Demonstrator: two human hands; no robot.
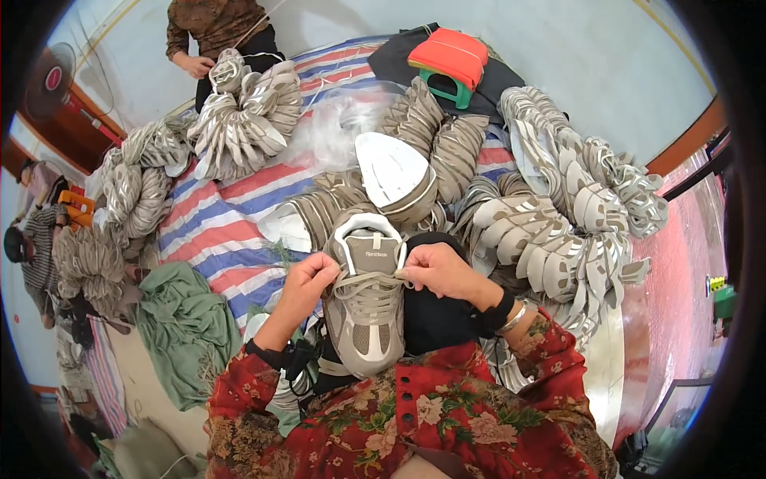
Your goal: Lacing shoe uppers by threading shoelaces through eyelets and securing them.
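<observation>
A grey-beige sneaker upper (346, 335) rests in my lap, its toe pointing toward me and its white-lined collar away. Pale shoelaces (369, 289) criss-cross its front below the tongue. My left hand (305, 281) pinches at the lace on the left side of the collar. On the other side, my right hand (443, 270) is also closed, thumb and finger gripping a lace end by the top eyelets. Both wrists wear dark bands, and the fingertips partly hide the laces.
Bundles of stacked uppers (550, 239) lie right, with another pile (132, 191) left. A white insole-like piece (391, 172) tops a stack ahead. Beyond are a striped sheet (227, 231), a green stool (447, 86) with a red cover and a co-worker (215, 36). Green cloth (183, 327) lies left.
</observation>
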